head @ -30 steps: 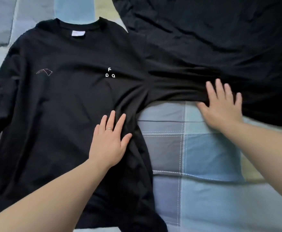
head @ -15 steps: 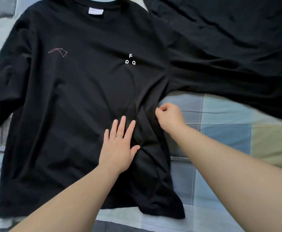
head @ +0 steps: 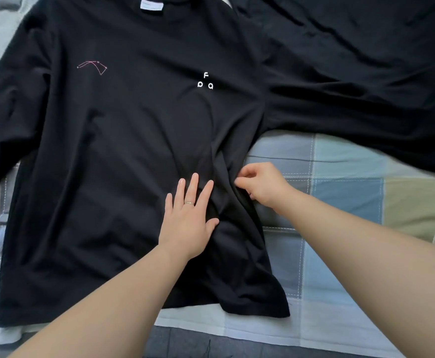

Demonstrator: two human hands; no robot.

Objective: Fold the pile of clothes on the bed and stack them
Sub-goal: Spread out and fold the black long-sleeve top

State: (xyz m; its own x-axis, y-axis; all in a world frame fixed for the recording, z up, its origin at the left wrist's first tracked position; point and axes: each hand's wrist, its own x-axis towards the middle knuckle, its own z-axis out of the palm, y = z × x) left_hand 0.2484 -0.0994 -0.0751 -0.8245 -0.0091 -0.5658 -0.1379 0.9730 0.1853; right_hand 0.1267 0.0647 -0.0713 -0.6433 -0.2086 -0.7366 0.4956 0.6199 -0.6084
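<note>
Shifted in from the sleeve where it lay flat a second ago, the right hand now sits at the side seam of the black shirt. That shirt lies spread front-up on the checked bed. On its lower body the left hand stays pressed, fingers straight and spread. The right fingers, curled narrow, pinch a fold at the seam. Another black garment lies at the upper right.

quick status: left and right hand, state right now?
Left hand: open, pressed flat on the black shirt.
Right hand: closed, pinching the shirt's side edge.
</note>
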